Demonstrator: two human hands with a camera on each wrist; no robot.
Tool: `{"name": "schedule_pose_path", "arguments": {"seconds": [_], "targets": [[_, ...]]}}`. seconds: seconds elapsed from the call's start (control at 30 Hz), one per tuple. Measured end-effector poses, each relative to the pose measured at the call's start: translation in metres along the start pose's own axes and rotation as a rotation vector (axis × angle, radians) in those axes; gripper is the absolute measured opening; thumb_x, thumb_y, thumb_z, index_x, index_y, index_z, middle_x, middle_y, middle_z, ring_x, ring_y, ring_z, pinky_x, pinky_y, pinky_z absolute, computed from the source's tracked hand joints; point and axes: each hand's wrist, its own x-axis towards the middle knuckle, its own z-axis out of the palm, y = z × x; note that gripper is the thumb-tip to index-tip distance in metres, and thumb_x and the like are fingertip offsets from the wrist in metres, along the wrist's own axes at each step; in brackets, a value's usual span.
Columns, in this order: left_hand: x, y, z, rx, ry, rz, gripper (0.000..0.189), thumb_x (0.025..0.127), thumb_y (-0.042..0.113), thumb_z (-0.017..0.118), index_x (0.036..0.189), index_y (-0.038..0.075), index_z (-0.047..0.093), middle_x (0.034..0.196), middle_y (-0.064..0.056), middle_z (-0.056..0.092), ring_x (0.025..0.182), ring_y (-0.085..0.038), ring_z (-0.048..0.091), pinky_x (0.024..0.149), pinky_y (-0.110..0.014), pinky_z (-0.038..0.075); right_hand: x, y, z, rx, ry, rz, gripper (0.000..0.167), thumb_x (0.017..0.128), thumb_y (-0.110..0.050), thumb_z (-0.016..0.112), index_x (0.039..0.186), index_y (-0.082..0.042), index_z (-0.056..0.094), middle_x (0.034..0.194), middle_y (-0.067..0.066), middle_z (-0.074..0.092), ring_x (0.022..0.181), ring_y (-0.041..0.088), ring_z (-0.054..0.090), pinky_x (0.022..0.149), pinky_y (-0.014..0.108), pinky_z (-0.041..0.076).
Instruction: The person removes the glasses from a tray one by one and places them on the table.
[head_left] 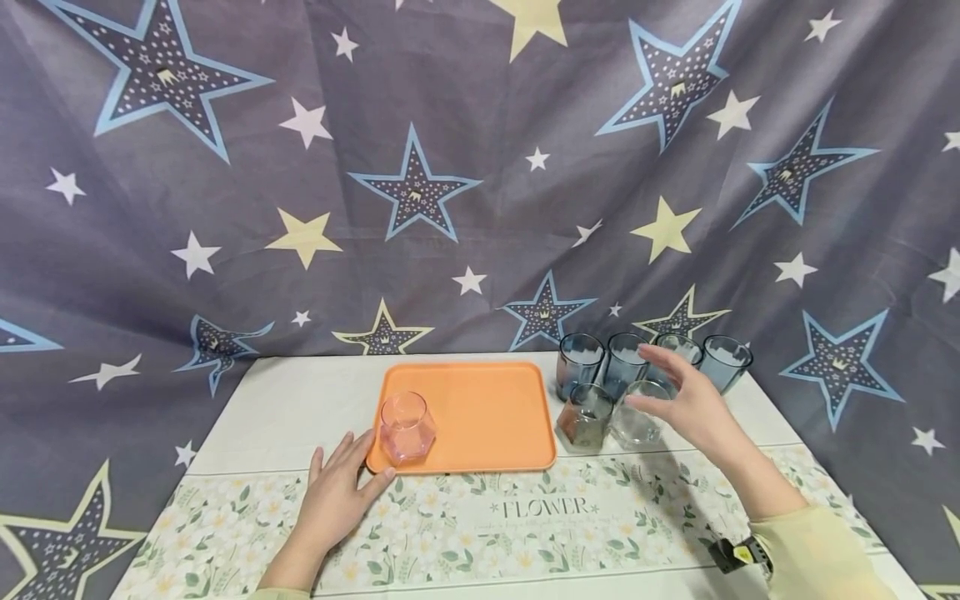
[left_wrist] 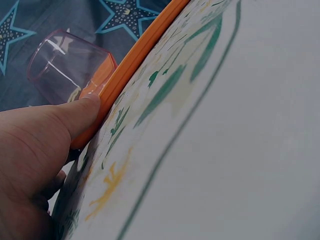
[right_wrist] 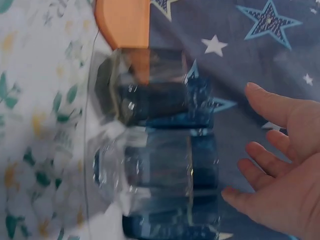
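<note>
My left hand (head_left: 337,492) rests at the near left corner of an orange tray (head_left: 487,417). Its thumb touches the tray's front rim, also seen in the left wrist view, and the fingers lie along the left side. A pink-tinted glass (head_left: 407,429) stands upright on the tray's left part. Over on the right, my right hand (head_left: 693,408) hovers above a clear glass (head_left: 636,425), thumb and fingers spread apart with nothing between them. Beside that glass stands a smoky grey glass (head_left: 587,417). In the right wrist view the hand (right_wrist: 285,160) is apart from the glasses' rims.
Behind the front glasses, several bluish glasses (head_left: 580,367) stand close together in a row. A floral runner (head_left: 525,525) with the word FLOWER crosses the white table (head_left: 300,400). A star-patterned curtain (head_left: 465,167) hangs behind the table and around its sides.
</note>
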Motion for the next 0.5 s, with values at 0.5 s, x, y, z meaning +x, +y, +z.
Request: {"name": "schedule_pose_path", "arguments": {"seconds": [0.5], "targets": [[-0.001,-0.001,0.001,0.000,0.017,0.010,0.083,0.105,0.049,0.077,0.166,0.002,0.047,0.166,-0.024,0.050,0.160,-0.051,0.032,0.129,-0.075,0.000,0.016,-0.043,0.045,0.086,-0.049,-0.109,0.084,0.095,-0.021,0.091,0.167,-0.015,0.048,0.169,0.010,0.049,0.162,0.037,0.036,0.133,0.056,0.027]]}}
